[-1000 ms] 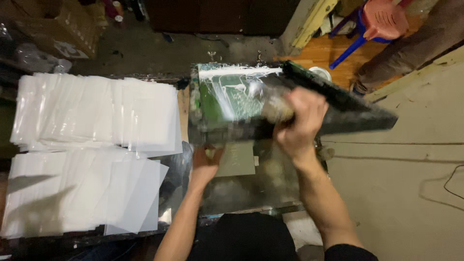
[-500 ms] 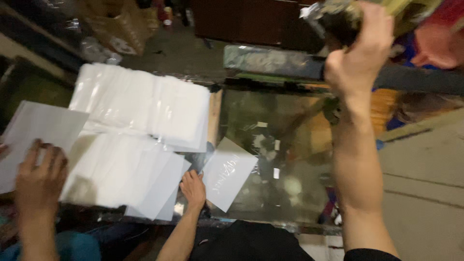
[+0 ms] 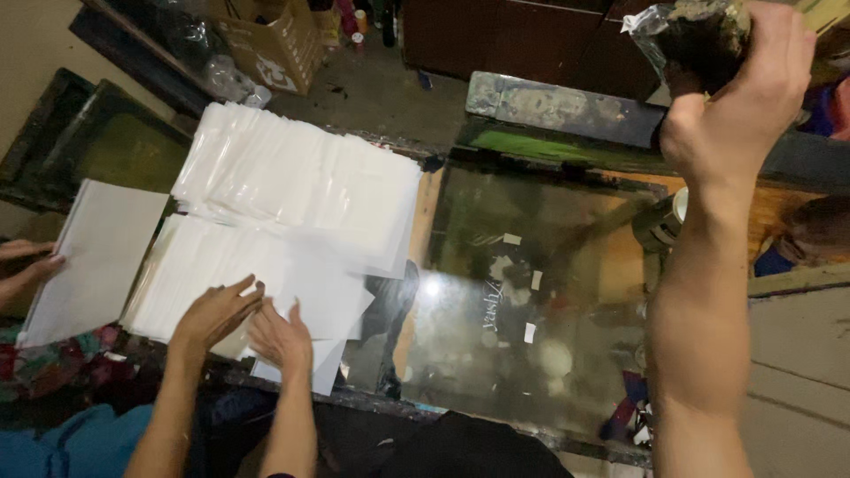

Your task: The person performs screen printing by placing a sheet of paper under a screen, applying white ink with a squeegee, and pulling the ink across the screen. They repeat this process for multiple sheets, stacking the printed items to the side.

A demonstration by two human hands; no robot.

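glass table [image 3: 549, 292] fills the middle, its long axis left to right, bare reflective pane on the right half, bits of tape stuck on it

white sheets [image 3: 292, 212] cover the left half in two overlapping stacks, one farther, one nearer, edges fanned toward the bare glass

dark frame [image 3: 567, 111] raised along the far edge of the glass, green showing under it; it runs across the view, parallel to the table's long side

right hand [image 3: 739, 106] up high at the far right, fingers clamped around a dark grimy handle [image 3: 704, 35] with clear wrap on it

left hand [image 3: 282, 338] low at the near edge, fingers spread flat on the near stack's corner sheet; sheets lie ahead and left of its fingertips, bare glass to its right, so this hand is the nearer one to the paper

another person's hand [image 3: 212, 314] just beside it, also flat on the near stack; a further hand [image 3: 27, 265] at the left border touches a separate sheet [image 3: 93, 257]
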